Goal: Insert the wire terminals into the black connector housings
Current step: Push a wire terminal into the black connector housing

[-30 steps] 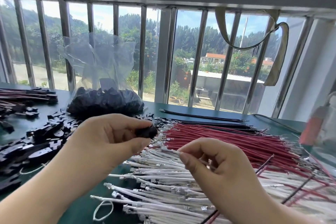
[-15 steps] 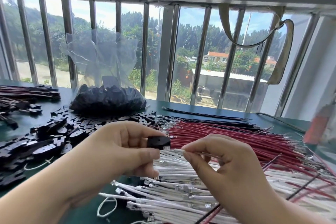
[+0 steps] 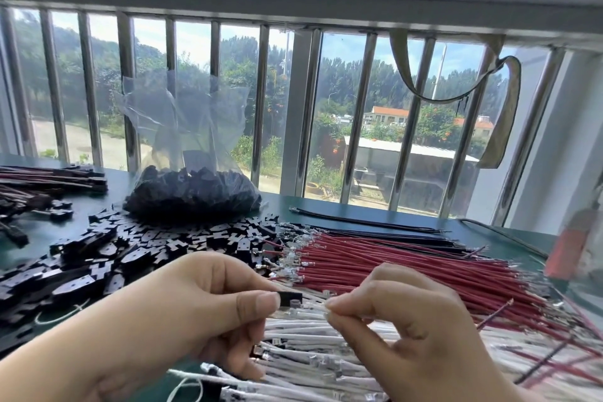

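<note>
- Head view, only cam.
- L hand (image 3: 208,310): thumb + fingers curled, pinching a small black connector housing (image 3: 290,299); housing pokes out rightward past the thumb tip, open end facing the other hand.
- R hand (image 3: 411,320): thumb + index pressed together, pinching a white wire (image 3: 315,306) near its end; other fingers curled loosely below.
- Wire's metal terminal (image 3: 297,303) sits right at the housing mouth, touching it; can't tell if it's seated inside or just at the opening.
- Gap btw the two pinches is small; both held up above the wire pile, not resting on it.
- Below + right of the grip: pile of white wires (image 3: 310,356) w/ crimped terminals, ends pointing left.
- Beyond the grip, to the right: bundle of red wires (image 3: 408,268), terminals at the left ends; a few black wires (image 3: 365,222) further back, nearer the window.
- Left of + behind the L hand: loose black housings (image 3: 137,248) spread over the green table (image 3: 39,228).
- Further back from those: clear plastic bag (image 3: 192,192) full of more black housings, standing at the window bars (image 3: 262,101).
- Far left: finished wire assemblies (image 3: 49,178) lying in a heap.
- Far right edge: blurred orange-and-clear object (image 3: 571,248); can't ID it.
- Tan strap (image 3: 502,108) hangs looped off the bars, upper right.
</note>
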The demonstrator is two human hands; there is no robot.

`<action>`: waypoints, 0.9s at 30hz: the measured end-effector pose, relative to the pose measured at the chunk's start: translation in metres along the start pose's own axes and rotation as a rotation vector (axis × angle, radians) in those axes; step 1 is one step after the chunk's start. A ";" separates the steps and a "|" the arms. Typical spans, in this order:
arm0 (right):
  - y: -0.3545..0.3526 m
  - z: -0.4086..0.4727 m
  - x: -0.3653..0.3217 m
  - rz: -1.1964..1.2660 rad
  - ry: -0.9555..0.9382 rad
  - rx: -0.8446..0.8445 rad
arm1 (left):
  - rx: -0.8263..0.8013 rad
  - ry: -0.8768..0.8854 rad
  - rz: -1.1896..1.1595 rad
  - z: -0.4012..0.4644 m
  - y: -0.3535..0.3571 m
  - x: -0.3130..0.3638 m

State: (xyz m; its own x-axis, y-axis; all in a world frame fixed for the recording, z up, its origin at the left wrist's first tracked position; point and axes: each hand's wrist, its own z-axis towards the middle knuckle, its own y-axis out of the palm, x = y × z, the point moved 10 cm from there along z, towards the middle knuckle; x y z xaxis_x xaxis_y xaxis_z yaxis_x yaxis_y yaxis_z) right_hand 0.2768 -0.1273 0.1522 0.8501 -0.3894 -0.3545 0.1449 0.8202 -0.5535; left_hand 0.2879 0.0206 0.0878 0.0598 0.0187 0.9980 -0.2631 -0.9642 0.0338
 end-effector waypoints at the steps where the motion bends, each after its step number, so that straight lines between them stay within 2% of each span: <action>1: 0.001 0.000 0.002 0.034 0.018 -0.016 | -0.019 -0.014 -0.002 -0.001 0.002 -0.001; 5: 0.008 0.000 0.005 0.127 0.061 -0.082 | -0.071 -0.054 0.008 -0.004 0.006 -0.004; 14: 0.023 -0.004 0.009 0.135 0.173 -0.228 | -0.097 -0.087 0.105 0.000 0.014 -0.013; 18: 0.026 -0.004 0.013 0.117 0.213 -0.253 | 0.003 -0.038 0.137 0.005 0.011 -0.009; 22: 0.040 -0.011 0.033 0.156 0.418 -0.335 | 0.092 0.027 0.138 0.005 0.005 0.000; 24: 0.042 -0.010 0.032 0.079 0.378 -0.367 | 0.096 0.037 0.158 0.005 0.005 0.001; 27: 0.037 -0.007 0.017 -0.112 0.156 -0.332 | 0.109 0.015 0.072 0.007 0.008 -0.004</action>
State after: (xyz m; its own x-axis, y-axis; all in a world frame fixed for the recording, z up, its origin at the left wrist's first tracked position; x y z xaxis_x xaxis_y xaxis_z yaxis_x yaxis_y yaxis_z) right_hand 0.2934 -0.1068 0.1205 0.7475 -0.5490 -0.3738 0.0391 0.5982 -0.8004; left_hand 0.2922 0.0113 0.0839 0.0303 -0.0489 0.9983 -0.1604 -0.9861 -0.0434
